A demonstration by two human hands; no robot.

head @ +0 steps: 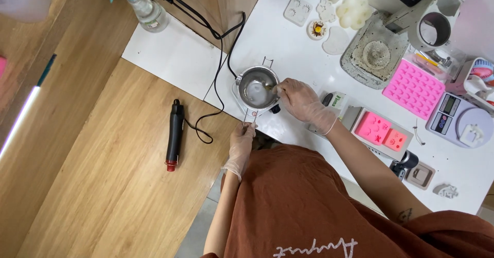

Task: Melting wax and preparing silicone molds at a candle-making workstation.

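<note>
1. Small steel melting pot (pixel 257 89) sits at the near left edge of the white table (pixel 293 52); we judge it rigid, smooth, light, possibly hot.
2. Our left hand (pixel 242 143) pinches its wire handle (pixel 248 118), the safest hold.
3. Our right hand (pixel 302 101) grips a stirring tool (pixel 271 88) inside the pale contents.

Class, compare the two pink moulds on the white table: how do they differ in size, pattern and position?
The large pink mould is flat and covered in rows of many small, even cavities; the small pink mould has only a few bigger, differently shaped cavities. The large one lies farther from the person, beside the grey scale; the small one sits nearer, on a white block, close to the right hand. Both are pink, look empty and lie untouched.
</note>
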